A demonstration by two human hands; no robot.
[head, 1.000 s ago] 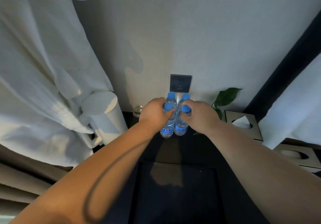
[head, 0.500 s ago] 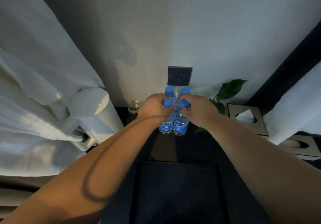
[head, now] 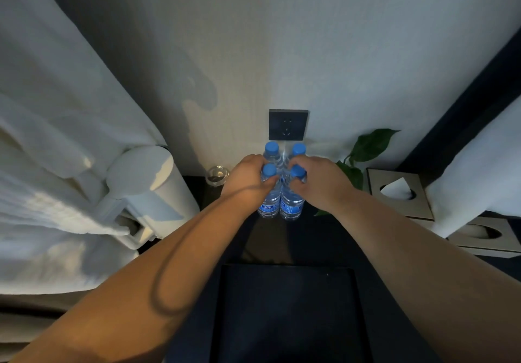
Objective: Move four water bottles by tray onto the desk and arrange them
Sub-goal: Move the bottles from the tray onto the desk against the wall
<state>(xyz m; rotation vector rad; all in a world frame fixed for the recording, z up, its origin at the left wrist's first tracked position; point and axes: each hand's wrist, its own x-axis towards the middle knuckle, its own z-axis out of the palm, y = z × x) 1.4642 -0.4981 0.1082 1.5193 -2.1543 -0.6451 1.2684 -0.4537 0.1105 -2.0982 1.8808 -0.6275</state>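
1. Four water bottles (head: 280, 190) with blue caps stand upright in a tight square on the dark desk (head: 332, 238), at the wall below the socket (head: 287, 124).
2. The left hand (head: 248, 181) has its grip closed around the left pair, the right hand (head: 318, 183) around the right pair; fingers wrap the necks.
3. The black tray (head: 287, 312) lies empty, nearer the person.
4. The step looks like final arranging: squaring the cluster.
5. Next likely calls for easing both grips off without tipping any bottle.
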